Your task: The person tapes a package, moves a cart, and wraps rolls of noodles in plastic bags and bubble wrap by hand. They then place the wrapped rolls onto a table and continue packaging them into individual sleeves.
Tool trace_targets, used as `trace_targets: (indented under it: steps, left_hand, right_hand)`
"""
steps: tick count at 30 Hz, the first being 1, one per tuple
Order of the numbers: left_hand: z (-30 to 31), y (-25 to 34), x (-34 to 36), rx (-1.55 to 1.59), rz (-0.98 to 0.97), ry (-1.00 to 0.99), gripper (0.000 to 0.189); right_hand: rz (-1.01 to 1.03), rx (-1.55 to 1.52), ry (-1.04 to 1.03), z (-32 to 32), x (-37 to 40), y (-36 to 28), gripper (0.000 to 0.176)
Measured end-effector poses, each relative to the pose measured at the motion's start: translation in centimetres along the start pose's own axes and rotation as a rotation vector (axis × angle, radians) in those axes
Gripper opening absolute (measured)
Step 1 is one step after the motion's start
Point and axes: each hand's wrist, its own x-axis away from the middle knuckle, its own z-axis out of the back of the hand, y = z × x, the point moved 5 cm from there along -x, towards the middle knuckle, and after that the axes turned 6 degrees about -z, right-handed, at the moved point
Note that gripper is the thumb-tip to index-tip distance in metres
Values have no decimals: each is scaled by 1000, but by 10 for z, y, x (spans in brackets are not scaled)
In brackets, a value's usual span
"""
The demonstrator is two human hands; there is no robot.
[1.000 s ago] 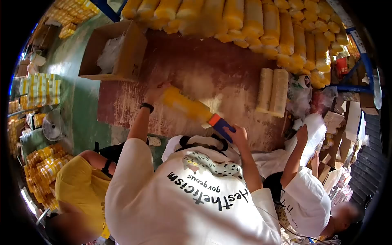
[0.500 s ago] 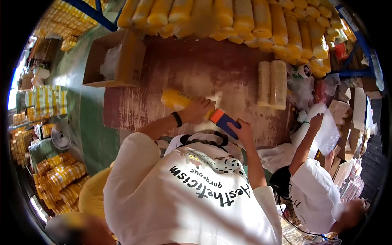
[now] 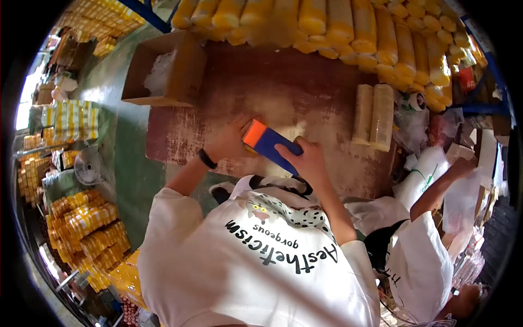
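Observation:
My right hand (image 3: 306,159) is closed around the lower end of a long blue box with an orange end (image 3: 274,150), which tilts up to the left. My left hand (image 3: 227,140), with a black band on its wrist, is at the orange end with bent fingers. Those fingertips are partly hidden behind the box. A sliver of something yellow (image 3: 249,149) shows below the orange end, too little of it to name. Beneath both hands lies a worn reddish-brown tabletop (image 3: 229,76).
Yellow-wrapped rolls (image 3: 340,24) are stacked along the far edge. An open cardboard box (image 3: 188,71) stands at the back left. Two pale rolls (image 3: 373,117) lie to the right. A co-worker's arm (image 3: 436,191) reaches over clear plastic wrap (image 3: 419,174).
The yellow roll that stuck out past my left hand no longer shows. The blue box has moved up and left, its orange end now beside my left hand. A person in yellow has left view.

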Motion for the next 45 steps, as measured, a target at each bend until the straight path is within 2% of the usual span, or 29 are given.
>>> trace_targets:
  steps: [3, 6, 9, 12, 14, 18, 19, 22, 24, 27, 30, 32, 33, 36, 39, 41, 43, 45]
  left_hand:
    - [3, -15, 5, -47, -42, 65, 82]
    - [13, -28, 14, 41, -12, 106, 79]
    - [23, -50, 25, 109, 151, 4, 82]
    - [25, -57, 25, 129, 84, -13, 86]
    - [25, -56, 27, 136, 127, -43, 85]
    - [33, -57, 37, 162, 238, -11, 83]
    - [30, -69, 43, 188, 343, 23, 80]
    - [9, -108, 71, 409, 624, 205, 71]
    - [5, -134, 75, 746, 718, 417, 64]
    - [-4, -144, 79, 743, 720, 463, 56]
    - [-24, -158, 83, 809, 778, 485, 56]
    - [-57, -195, 94, 577, 849, 379, 50]
    - [-75, -194, 88, 458, 882, 323, 47]
    - [-71, -139, 40, -590, 415, 407, 44]
    - [-91, -126, 17, -528, 365, 441, 34]
    - [-103, -144, 13, -421, 586, 82, 34]
    - [-113, -150, 19, -398, 671, 11, 35]
    - [-109, -147, 19, -486, 617, 255, 36]
  right_hand:
    - [32, -62, -46, 11, 5, 1, 47]
    - [9, -243, -24, 17, 17, 54, 43]
    - [-38, -51, -70, 16, 13, 100, 40]
    - [-74, -98, -126, -16, -4, 127, 41]
    - [-55, -122, -189, -32, -13, 124, 50]
    - [-75, 64, -203, -65, -25, 98, 60]
    - [-68, 69, -202, -66, -27, 87, 61]
    - [-22, 121, -199, -81, -38, 60, 64]
    - [-21, 176, -208, -86, -46, 45, 64]
    - [-70, 276, -254, -79, -48, 42, 63]
    - [-84, 365, -288, -84, -63, 36, 62]
    - [-102, 400, -328, -77, -72, 17, 61]
    - [-89, 438, -340, -66, -71, 24, 61]
    - [-51, 546, -351, -80, -80, 14, 60]
    - [-38, 567, -320, -84, -82, 10, 58]
    - [-46, 513, -286, -75, -75, 15, 58]
    - [-73, 378, -236, -62, -61, 29, 59]
    - [-114, 313, -224, -49, -53, 54, 59]
